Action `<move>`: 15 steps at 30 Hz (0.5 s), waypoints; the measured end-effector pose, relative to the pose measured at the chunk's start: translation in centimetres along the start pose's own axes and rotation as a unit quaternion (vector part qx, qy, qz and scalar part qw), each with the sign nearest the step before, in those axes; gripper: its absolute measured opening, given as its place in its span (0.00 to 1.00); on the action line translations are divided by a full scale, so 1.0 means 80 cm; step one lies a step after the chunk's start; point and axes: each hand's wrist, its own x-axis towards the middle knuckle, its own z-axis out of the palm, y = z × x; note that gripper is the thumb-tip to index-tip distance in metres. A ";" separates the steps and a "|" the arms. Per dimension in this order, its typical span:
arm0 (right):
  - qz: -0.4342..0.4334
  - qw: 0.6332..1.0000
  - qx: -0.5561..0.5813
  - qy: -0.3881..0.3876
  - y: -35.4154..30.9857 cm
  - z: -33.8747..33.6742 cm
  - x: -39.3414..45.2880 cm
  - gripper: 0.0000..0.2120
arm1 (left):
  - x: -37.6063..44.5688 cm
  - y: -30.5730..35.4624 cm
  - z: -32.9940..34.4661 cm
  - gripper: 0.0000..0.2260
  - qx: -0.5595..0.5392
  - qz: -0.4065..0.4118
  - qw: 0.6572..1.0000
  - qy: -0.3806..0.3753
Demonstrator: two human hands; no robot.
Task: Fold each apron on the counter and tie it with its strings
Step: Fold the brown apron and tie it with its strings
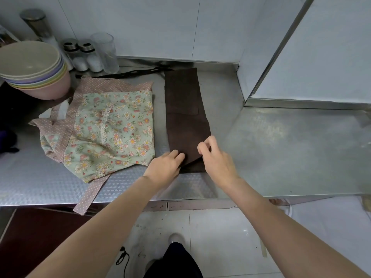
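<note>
Taking the brown apron as the landmark, the scene runs left to right as follows. Far to its left, at the counter's back corner, stands one stack of bowls, with two shakers and one clear glass just behind and right of it; a taller metal-capped bottle stands behind the bowls. Just left of the brown apron lies the floral apron, loosely bunched and unfolded, one dotted strap hanging over the counter's front edge. That makes two aprons in all, both on the steel counter.

The brown apron is folded into one long narrow strip whose long axis runs away from the person, from the near edge toward the back wall. Its dark strings trail out from the far end toward the left, behind the floral apron.

Both hands work at the strip's near end. The left hand lies on the near left corner, fingers fairly straight and pressing the cloth flat. The right hand is at the near right corner, thumb and fingers pinched on the edge, which looks lifted a little off the layer beneath.

The likely next move is folding or rolling the strip along its length, away from the body and toward the strings. The two hands are about equally near, so the fold would start evenly. The floral apron is still to be done.
</note>
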 end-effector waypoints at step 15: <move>0.081 0.993 -0.035 -0.082 0.024 0.014 -0.003 0.13 | -0.007 0.005 0.001 0.07 -0.043 -0.076 0.995 -0.055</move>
